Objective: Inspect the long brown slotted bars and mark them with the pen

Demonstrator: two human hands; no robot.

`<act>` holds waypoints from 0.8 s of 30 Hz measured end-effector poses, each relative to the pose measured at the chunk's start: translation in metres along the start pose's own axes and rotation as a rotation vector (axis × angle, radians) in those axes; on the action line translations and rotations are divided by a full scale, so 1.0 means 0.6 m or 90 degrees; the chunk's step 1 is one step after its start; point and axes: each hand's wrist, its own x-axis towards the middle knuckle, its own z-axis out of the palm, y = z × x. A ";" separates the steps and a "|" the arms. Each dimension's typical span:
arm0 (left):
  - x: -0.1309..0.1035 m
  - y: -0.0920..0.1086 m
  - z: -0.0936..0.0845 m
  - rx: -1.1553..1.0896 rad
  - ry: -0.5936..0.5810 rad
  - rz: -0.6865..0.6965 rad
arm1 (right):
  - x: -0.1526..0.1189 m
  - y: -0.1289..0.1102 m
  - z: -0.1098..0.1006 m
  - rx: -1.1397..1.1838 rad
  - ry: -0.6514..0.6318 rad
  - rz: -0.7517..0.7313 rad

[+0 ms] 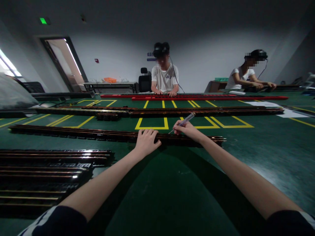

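Observation:
A long black rail assembly with copper-coloured strips (73,132) lies across the green table in front of me. My left hand (147,141) rests over it near the middle, fingers bent across its top and thumb apart; whether it pinches the rail is hard to see. Just to the right, my right hand (183,128) is closed around a thin screwdriver-like tool with a clear handle (187,119). The tool slants, its handle up to the right and its thin tip down at the rail's far edge, between my hands. Contact at the tip cannot be made out.
Several similar black rails (44,177) are stacked at the near left. Farther back lie more dark rails (197,112), red rails (209,97) and white paper (292,113). Across the table one person (165,77) works; another (242,77) is at the right.

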 end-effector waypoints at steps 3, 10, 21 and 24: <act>0.000 0.000 0.001 0.001 0.003 0.003 | 0.000 0.001 0.001 0.001 -0.001 -0.005; 0.000 0.002 0.001 0.008 0.003 -0.002 | 0.001 0.003 -0.001 0.005 0.000 -0.007; 0.000 0.000 0.001 -0.003 -0.002 0.003 | -0.003 -0.004 0.000 0.012 0.001 0.001; -0.001 0.000 0.001 -0.005 -0.003 0.003 | -0.003 -0.003 0.000 0.018 0.001 0.004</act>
